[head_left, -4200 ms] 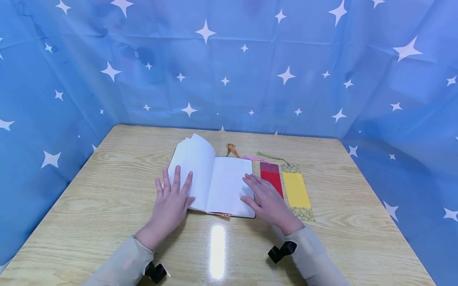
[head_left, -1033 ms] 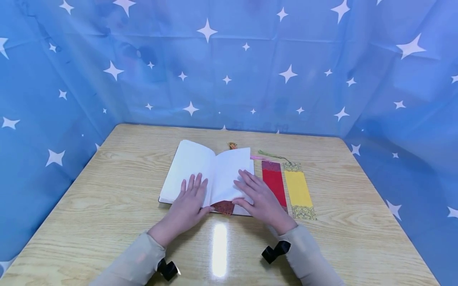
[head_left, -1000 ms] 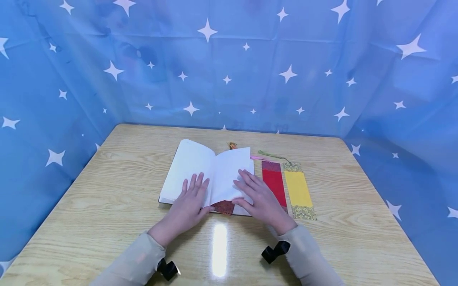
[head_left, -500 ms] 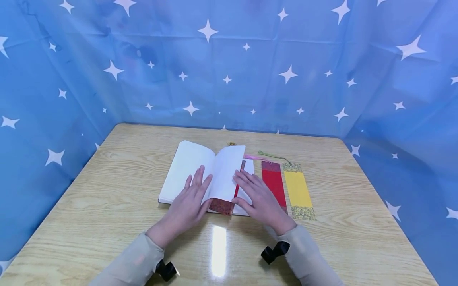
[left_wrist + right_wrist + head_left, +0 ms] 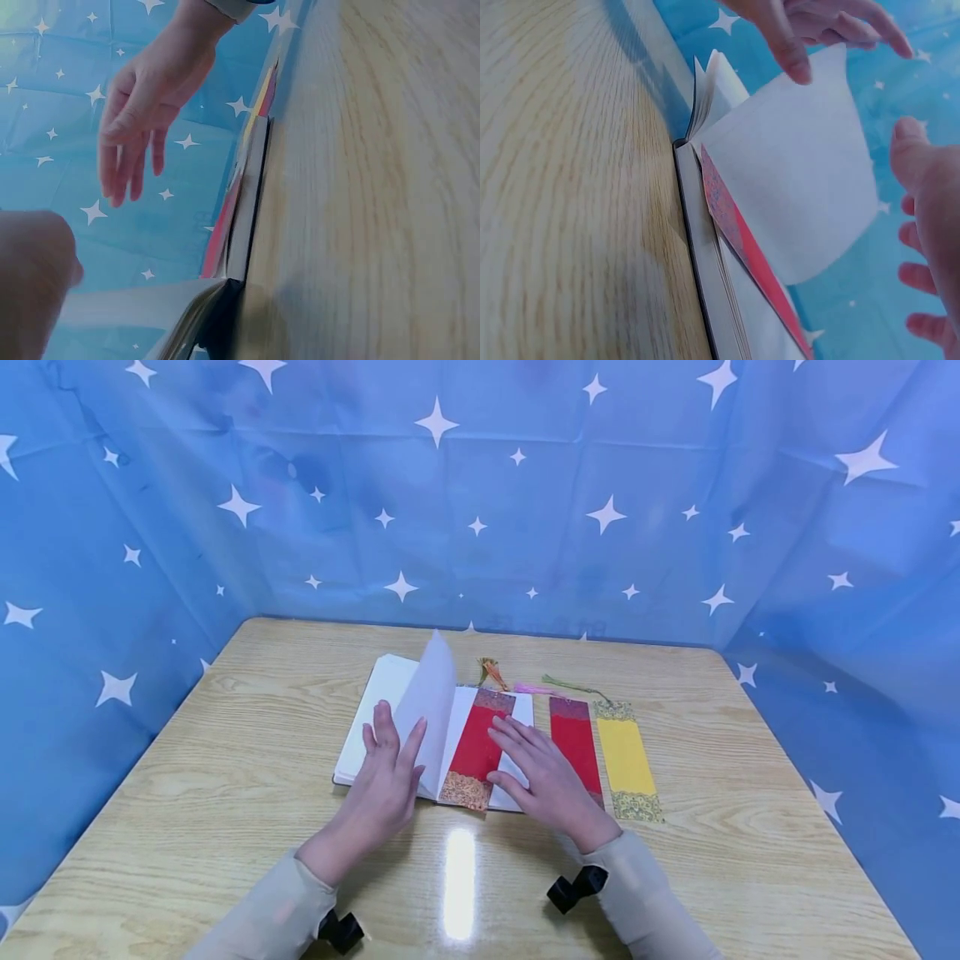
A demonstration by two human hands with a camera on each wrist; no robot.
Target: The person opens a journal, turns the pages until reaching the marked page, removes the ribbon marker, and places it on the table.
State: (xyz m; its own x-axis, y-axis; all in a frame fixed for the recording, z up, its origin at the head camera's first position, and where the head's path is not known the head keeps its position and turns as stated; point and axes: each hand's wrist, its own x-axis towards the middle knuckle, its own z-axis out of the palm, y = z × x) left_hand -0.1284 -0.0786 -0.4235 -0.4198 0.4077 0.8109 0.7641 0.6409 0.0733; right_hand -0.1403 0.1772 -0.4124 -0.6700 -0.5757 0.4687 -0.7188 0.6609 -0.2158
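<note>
An open notebook (image 5: 459,718) lies on the table, one loose page (image 5: 429,697) standing up between its two sides. On the right-hand side rests a red bookmark (image 5: 474,743) with patterned ends, its lower end jutting past the book's near edge. My left hand (image 5: 378,789) is beside the raised page, fingers extended; in the right wrist view its thumb overlaps the page's upper edge. My right hand (image 5: 551,781) hovers over the right-hand side, fingers loosely spread, overlapping the bookmark in the head view. In the left wrist view this hand (image 5: 150,97) holds nothing and is raised above the book.
Right of the notebook lie a second red bookmark (image 5: 574,739) and a yellow bookmark (image 5: 626,760) with a green tassel (image 5: 576,687). An orange-brown tassel (image 5: 491,671) sticks out past the notebook's far edge. A blue star-patterned curtain (image 5: 480,485) surrounds the wooden table (image 5: 247,735).
The page that covered the red bookmark has swung up and left, baring the bookmark. My left hand has shifted slightly left and tilted. The right hand has stayed nearly still.
</note>
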